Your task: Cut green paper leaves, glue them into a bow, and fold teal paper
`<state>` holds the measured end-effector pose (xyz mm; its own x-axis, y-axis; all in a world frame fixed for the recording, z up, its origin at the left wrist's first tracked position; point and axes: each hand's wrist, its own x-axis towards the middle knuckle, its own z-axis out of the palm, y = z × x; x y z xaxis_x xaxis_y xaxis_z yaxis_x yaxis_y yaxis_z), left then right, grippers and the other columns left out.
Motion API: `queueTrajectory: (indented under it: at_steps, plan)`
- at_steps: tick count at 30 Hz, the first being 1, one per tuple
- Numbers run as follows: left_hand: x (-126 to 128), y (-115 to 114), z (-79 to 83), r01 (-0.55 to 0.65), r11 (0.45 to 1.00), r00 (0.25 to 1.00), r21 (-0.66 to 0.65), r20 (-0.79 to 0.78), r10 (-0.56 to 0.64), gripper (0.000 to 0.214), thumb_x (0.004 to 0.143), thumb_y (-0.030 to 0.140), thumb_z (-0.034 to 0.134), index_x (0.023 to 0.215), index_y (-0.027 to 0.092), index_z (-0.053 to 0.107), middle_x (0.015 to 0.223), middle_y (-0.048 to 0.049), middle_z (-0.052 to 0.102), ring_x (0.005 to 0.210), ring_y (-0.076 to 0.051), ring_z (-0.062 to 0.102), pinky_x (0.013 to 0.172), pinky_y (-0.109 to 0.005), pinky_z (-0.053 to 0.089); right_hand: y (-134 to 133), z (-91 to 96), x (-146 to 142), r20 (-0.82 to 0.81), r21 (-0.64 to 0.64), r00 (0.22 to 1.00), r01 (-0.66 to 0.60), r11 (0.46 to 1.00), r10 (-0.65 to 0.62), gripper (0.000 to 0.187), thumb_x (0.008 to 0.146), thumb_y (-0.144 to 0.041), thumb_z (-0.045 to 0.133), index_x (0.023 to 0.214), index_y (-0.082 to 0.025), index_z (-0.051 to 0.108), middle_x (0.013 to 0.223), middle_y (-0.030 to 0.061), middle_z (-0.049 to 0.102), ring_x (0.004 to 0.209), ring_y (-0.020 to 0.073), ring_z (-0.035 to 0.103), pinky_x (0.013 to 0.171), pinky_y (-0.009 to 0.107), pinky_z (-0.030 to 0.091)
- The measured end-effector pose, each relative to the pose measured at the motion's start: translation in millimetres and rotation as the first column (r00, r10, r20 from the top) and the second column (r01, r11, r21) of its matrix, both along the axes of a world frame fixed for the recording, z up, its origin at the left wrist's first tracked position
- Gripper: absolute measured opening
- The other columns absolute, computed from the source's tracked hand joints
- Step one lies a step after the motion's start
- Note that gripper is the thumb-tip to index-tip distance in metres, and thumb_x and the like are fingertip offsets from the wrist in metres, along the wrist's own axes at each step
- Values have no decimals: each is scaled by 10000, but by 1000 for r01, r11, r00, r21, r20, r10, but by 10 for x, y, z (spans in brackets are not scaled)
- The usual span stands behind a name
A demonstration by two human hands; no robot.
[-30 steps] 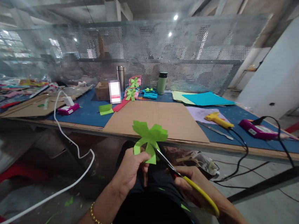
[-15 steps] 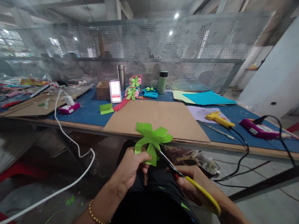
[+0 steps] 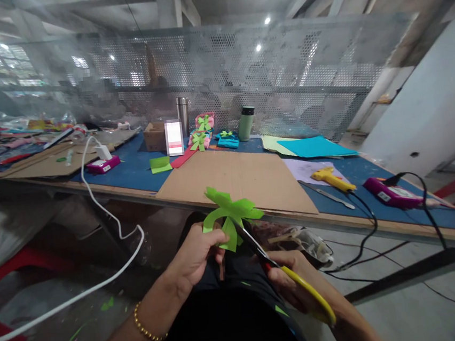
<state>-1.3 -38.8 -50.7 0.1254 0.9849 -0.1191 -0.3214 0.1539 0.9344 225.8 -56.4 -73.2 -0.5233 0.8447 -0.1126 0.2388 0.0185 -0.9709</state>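
Between thumb and fingers, my left hand pinches a bright green paper flower by one of its lower petals, above my lap and just in front of the table edge. My right hand is wrapped round the yellow handle of a pair of scissors. The dark blades point up and left, their tips against the flower near its centre, between lower petals. Part of the scissors' handle is hidden by my fingers.
A cardboard sheet lies at the table's front edge. To its right are a yellow glue gun, a metal tool and a purple box. Behind stand a green bottle and a lit phone. A white cable hangs at left.
The flower's upper petals have tilted and look flatter from my view. Both hands and the scissors stay almost where they were; the view has shifted slightly.
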Motion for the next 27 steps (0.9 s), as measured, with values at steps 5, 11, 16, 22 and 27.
queueTrajectory:
  at_steps: [5, 11, 16, 22, 27]
  plan:
    - [1, 0, 4, 6, 1000, 1000, 12, -8, -6, 93, 627, 182, 667, 597, 142, 588, 570, 15, 498, 454, -81, 438, 388, -220, 326, 2, -3, 14, 1, -16, 1000, -12, 1000, 12, 574, 790, -691, 637, 828, -119, 655, 442, -88, 352, 327, 31, 249, 315, 178, 165]
    - [-5, -7, 4, 16, 1000, 1000, 8, 4, -16, 90, 622, 166, 659, 582, 148, 581, 546, 23, 480, 440, -78, 431, 383, -221, 311, -2, -5, 38, 16, 6, 1000, -9, 1000, 9, 564, 800, -683, 632, 858, -122, 665, 431, -86, 355, 333, 40, 254, 332, 193, 147]
    - [-6, -6, 13, -10, 1000, 1000, 2, 8, 10, 94, 607, 164, 669, 570, 146, 584, 550, 23, 486, 434, -79, 430, 373, -224, 304, -1, -20, 50, 23, 22, 1000, -10, 1000, 9, 544, 797, -682, 637, 761, -139, 634, 420, -80, 358, 335, 38, 251, 344, 206, 126]
    - [11, -13, 0, -14, 1000, 999, -21, 29, 15, 88, 606, 162, 681, 605, 141, 595, 581, 20, 496, 458, -80, 441, 381, -217, 307, -3, -18, 50, 0, -28, 999, -40, 999, 40, 526, 824, -666, 619, 837, -141, 628, 436, -92, 357, 330, 36, 244, 323, 186, 163]
    - [0, 34, -40, -23, 1000, 996, 0, 89, 23, 193, 638, 187, 703, 550, 153, 535, 551, 32, 471, 466, -70, 437, 414, -215, 326, 9, -25, 146, 19, -45, 995, -95, 994, 96, 523, 828, -676, 606, 806, -153, 606, 487, -82, 375, 369, 40, 284, 336, 171, 202]
